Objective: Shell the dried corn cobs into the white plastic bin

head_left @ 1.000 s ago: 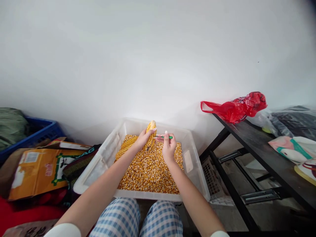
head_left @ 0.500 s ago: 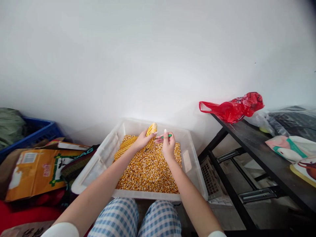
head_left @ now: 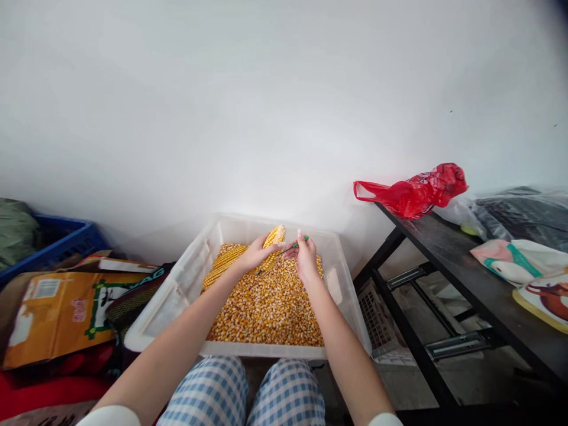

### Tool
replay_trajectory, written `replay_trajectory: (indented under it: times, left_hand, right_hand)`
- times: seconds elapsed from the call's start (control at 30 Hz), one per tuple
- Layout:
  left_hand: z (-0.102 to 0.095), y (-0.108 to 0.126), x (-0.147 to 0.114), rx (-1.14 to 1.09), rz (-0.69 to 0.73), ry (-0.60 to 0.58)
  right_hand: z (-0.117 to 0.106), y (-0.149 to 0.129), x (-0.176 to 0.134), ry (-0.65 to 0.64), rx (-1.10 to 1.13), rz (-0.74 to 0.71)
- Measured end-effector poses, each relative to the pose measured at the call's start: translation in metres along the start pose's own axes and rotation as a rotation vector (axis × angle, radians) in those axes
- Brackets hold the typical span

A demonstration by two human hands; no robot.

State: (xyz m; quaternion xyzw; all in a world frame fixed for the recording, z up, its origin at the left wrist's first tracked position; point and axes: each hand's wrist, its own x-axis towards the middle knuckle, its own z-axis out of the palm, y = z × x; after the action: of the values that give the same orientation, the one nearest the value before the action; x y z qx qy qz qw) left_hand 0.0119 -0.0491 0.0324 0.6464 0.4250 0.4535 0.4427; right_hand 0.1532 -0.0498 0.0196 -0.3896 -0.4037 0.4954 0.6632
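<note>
My left hand [head_left: 255, 254] is wrapped round a cob of yellow corn [head_left: 274, 238], its pale tip pointing up and away from me. My right hand [head_left: 306, 257] pinches a small green-handled screwdriver [head_left: 294, 244], whose thin dark shaft points left at the cob's side. Whether the tip touches the kernels is too small to tell. Below both hands, loose corn kernels [head_left: 266, 313] fill much of a translucent plastic bin [head_left: 337, 354]. More whole cobs [head_left: 225, 263] lie on the kernels at the bin's left, partly behind my left forearm.
At right stands a black-framed table [head_left: 448, 254] bearing a red plastic bag [head_left: 412, 195] and printed cloth-like items [head_left: 528, 260]. A pale basket [head_left: 377, 316] sits beneath it. Left of the bin are an orange cardboard box [head_left: 62, 313] and a blue crate [head_left: 71, 239]. A white wall rises behind.
The screwdriver has tilted, its handle now higher than its tip, and my right hand has turned slightly with it. The cob stays in my left hand. The whole view has shifted a little.
</note>
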Motion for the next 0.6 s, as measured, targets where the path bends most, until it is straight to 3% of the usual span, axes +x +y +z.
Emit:
replay_trajectory:
  times: [0.13, 0.3, 0.6]
  left_hand:
    - [-0.001, -0.001, 0.0, -0.074, -0.073, 0.02]
    - [-0.004, -0.005, 0.002, -0.265, -0.182, -0.018]
    - [-0.001, -0.007, 0.005, -0.401, -0.234, 0.029]
  right_hand:
    - [-0.001, -0.005, -0.002, 0.019, 0.023, -0.025]
    - [0.007, -0.011, -0.012, 0.019, 0.01, -0.177]
    - [0.019, -0.004, -0.027, -0.024, -0.069, -0.287]
